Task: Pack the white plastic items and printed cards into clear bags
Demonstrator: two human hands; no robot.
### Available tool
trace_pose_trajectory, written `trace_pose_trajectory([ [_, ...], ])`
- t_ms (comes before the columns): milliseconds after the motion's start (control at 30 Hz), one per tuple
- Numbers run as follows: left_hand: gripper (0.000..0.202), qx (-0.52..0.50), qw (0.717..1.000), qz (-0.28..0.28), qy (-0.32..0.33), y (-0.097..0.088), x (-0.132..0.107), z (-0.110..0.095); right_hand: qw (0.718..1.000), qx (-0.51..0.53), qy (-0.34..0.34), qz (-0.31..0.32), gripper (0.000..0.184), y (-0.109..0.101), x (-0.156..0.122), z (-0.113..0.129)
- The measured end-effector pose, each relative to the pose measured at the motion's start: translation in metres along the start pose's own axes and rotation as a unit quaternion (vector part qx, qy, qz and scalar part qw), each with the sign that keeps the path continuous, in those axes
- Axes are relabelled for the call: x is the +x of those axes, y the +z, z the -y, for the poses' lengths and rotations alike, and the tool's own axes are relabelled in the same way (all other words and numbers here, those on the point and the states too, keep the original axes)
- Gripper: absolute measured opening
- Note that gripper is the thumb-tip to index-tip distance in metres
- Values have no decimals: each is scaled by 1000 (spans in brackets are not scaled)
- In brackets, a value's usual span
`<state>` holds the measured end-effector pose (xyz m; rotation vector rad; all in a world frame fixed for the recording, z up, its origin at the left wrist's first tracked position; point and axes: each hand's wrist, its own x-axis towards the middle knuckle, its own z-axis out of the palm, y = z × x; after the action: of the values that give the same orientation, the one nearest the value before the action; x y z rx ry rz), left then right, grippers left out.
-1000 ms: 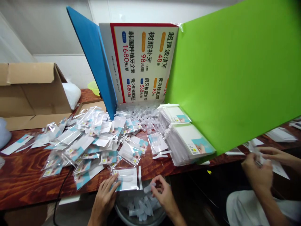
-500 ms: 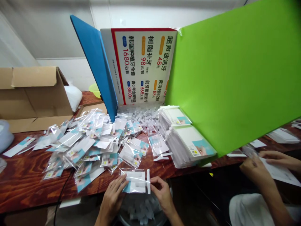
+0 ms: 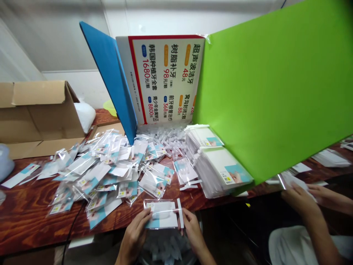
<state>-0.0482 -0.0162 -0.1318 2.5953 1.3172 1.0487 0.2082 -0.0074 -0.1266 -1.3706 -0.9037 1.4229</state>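
My left hand (image 3: 135,235) pinches the left edge of a clear plastic packet (image 3: 162,214) with a white and blue card inside. My right hand (image 3: 193,230) grips the packet's right end, at its white flap strip. The packet is held over the front edge of the wooden table (image 3: 24,217). Under my hands a bowl of small clear plastic pieces (image 3: 165,248) sits below the table edge. A heap of filled packets (image 3: 110,165) lies just beyond my left hand.
A neat stack of cards in sleeves (image 3: 217,162) sits right of centre. Blue (image 3: 113,77), printed (image 3: 165,77) and green (image 3: 275,84) boards stand behind. An open cardboard box (image 3: 38,110) is at left. Another person's hands (image 3: 303,197) handle a packet at right.
My right hand left the bowl and came up to the packet's right end. Both hands now hold the packet, a little further right.
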Motion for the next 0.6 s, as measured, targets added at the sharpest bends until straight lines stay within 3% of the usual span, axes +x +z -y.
trace_pose_trajectory([
  [167,40,29,996,19,87,-26,13,-21,982,169,80,16,60,-12,-15,15],
  [300,43,61,987,15,149,-36,28,-36,980,188,60,28,37,-16,-22,33],
  [433,42,51,994,-67,73,-19,36,-40,982,188,27,5,35,-18,-22,47],
  [600,60,67,994,-89,-20,8,31,-36,989,140,-44,-30,39,-19,-8,62],
])
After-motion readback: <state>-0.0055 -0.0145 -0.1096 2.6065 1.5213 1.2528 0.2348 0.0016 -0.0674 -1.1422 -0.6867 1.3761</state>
